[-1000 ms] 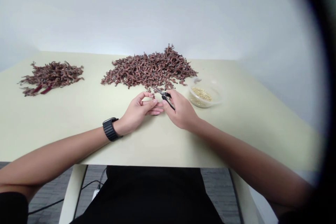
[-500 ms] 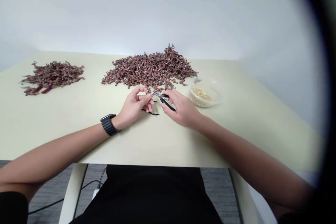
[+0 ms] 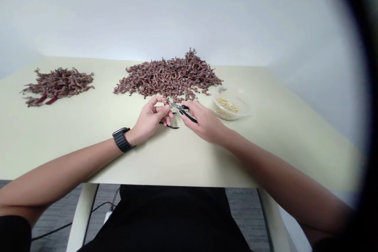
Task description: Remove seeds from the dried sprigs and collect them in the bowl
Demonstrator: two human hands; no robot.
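My right hand (image 3: 203, 120) is closed around the black handles of a pair of small pliers (image 3: 180, 108). Their metal jaws point left and meet the fingertips of my left hand (image 3: 153, 116). Thumb and forefinger of that hand are pinched on a small brown piece (image 3: 167, 102), mostly hidden by the fingers. It resembles the small brown knotted pieces in the large pile (image 3: 168, 76) just behind my hands. Beneath my left hand lies a second black-handled tool (image 3: 171, 126), its head covered by my fingers.
A smaller pile of brown pieces (image 3: 60, 81) lies at the left, with two dark red strips (image 3: 52, 99) at its front. Right of my hands stands a clear round bowl (image 3: 240, 112) holding small gold-coloured bits (image 3: 226, 104). All rest on a pale table (image 3: 183, 161) against a white wall.
The pliers have moved slightly left, so their tips now reach the piece at my left fingertips. My left hand has stayed almost still.
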